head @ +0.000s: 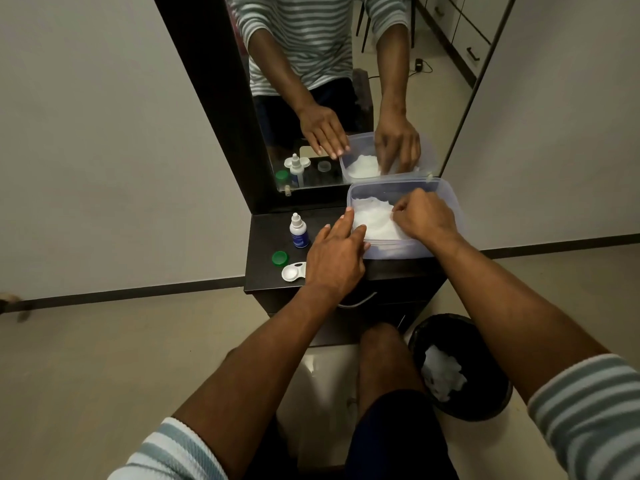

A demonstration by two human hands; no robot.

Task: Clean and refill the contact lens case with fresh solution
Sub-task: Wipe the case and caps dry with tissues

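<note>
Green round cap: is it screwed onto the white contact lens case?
No, the green round cap lies loose on the dark shelf beside the open white contact lens case.

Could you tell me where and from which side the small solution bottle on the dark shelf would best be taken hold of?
Probably around the blue-labelled body of the solution bottle, from the front-left. It stands upright with a narrow white nozzle on top, which gives a poor grip, while the wider body suits a thumb-and-finger pinch. The left hand lies just to its right, resting against the plastic container, and the green cap sits in front.
</note>
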